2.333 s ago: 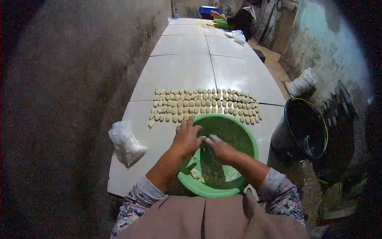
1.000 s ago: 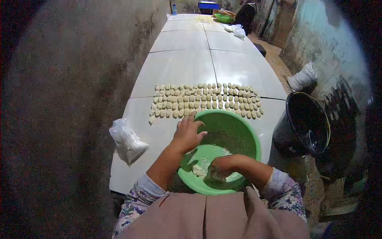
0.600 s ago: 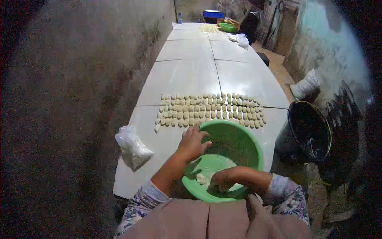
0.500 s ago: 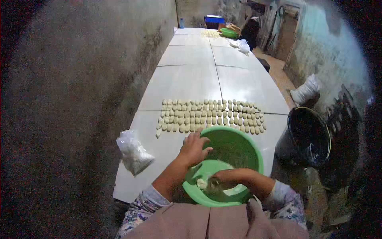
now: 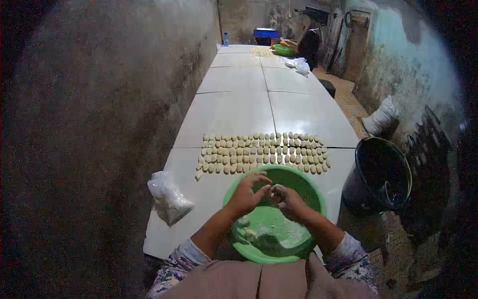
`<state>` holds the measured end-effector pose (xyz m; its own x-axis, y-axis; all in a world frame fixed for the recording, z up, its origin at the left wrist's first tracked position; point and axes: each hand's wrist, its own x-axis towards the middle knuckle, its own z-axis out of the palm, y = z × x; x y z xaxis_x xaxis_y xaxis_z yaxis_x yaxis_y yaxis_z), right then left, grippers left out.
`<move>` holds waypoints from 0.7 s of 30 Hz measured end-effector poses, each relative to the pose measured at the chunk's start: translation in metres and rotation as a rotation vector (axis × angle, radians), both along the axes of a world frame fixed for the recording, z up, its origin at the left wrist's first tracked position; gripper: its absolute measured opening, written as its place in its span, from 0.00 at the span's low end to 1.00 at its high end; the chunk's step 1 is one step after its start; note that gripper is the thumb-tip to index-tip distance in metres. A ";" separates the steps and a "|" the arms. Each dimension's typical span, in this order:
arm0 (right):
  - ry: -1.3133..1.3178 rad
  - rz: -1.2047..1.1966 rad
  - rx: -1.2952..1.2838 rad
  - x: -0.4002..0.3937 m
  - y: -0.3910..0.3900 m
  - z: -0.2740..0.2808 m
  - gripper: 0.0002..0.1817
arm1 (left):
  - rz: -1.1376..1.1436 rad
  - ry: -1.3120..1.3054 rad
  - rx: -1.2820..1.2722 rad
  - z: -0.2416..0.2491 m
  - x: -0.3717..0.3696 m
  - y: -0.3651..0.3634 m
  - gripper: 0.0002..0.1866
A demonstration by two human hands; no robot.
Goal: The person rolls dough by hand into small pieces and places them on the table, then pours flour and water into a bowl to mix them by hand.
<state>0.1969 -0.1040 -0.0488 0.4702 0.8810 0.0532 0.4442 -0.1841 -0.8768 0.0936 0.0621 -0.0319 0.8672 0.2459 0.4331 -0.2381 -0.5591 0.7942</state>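
Green plastic, the bowl (image 5: pixel 303 185) sits at the near edge of the white table (image 5: pixel 239 112), and both hands meet above it. The left hand (image 5: pixel 247 193) and right hand (image 5: pixel 288 200) have fingertips curled toward each other around a small pale lump (image 5: pixel 277 191), though it is too small and blurred to say whether they pinch or only touch it. Dough scraps (image 5: pixel 249 232) lie in the bowl's near side, partly hidden by the wrists. Rows of pieces (image 5: pixel 263 153) lie just beyond the bowl. A bag (image 5: pixel 168 197) sits to the left, a dark bucket (image 5: pixel 382 172) to the right off the table. Far off, another person (image 5: pixel 309 42) is hard to make out.
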 end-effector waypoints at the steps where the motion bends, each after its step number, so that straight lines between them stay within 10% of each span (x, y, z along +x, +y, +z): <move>1: 0.000 -0.008 0.002 -0.007 0.000 0.006 0.19 | -0.008 0.000 0.002 0.011 -0.005 -0.007 0.13; 3: 0.162 -0.040 0.270 -0.014 -0.001 0.011 0.19 | -0.116 0.404 -0.460 0.029 -0.016 -0.019 0.15; 7: 0.494 -0.050 0.115 -0.012 -0.004 0.020 0.03 | -0.036 0.350 -0.453 0.014 -0.025 -0.015 0.18; 17: 0.775 0.122 0.088 -0.008 -0.002 0.047 0.25 | -0.232 0.162 -0.591 -0.004 -0.021 -0.009 0.19; 19: 0.864 0.154 0.198 -0.007 -0.002 0.045 0.30 | -0.124 0.131 0.054 0.013 -0.024 -0.012 0.22; 21: 0.874 0.206 0.194 -0.002 -0.003 0.038 0.37 | -0.137 0.178 0.030 0.012 -0.023 -0.014 0.24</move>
<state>0.1949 -0.1071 -0.0113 0.2473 0.9646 -0.0916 -0.3841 0.0108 -0.9232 0.0706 0.0483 -0.0199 0.9550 0.1105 0.2753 -0.1706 -0.5550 0.8142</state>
